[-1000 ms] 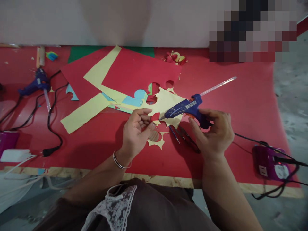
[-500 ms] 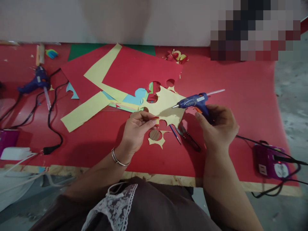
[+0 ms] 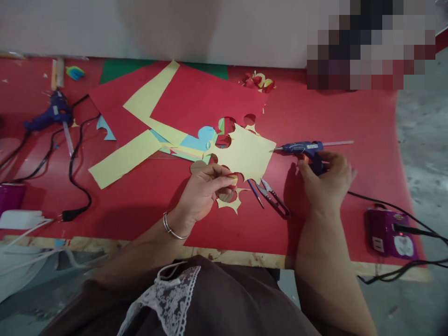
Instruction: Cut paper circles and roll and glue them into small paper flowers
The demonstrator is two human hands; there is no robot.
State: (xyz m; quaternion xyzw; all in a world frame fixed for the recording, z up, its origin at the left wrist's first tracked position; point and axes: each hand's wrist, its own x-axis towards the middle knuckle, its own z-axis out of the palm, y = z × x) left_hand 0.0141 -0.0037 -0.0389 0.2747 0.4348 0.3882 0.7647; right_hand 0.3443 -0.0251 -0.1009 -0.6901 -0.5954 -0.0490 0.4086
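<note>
Between thumb and fingers, my left hand point(image 3: 206, 189) pinches a small red and yellow paper piece point(image 3: 234, 181) above the table. My right hand point(image 3: 327, 179) grips a blue glue gun point(image 3: 301, 148) with a clear glue stick out of its back. The nozzle points left, by the right corner of a pale yellow paper with scalloped cut-outs point(image 3: 248, 151). Thread snips point(image 3: 276, 200) and a thin blue stick point(image 3: 256, 193) lie below that sheet. Under my left fingers are a brown disc point(image 3: 227, 196) and a yellow scrap point(image 3: 233, 205).
Red point(image 3: 199, 98), yellow and blue paper sheets overlap farther back, near a pile of red and yellow bits point(image 3: 258, 83). Another blue glue gun point(image 3: 52, 112) and black cables lie left. A purple power box point(image 3: 390, 233) stands right, its cables trailing over the edge.
My right hand has carried the glue gun to the right, away from my left hand. The paper piece has dropped slightly lower in my left fingers' pinch, and the snips are more exposed.
</note>
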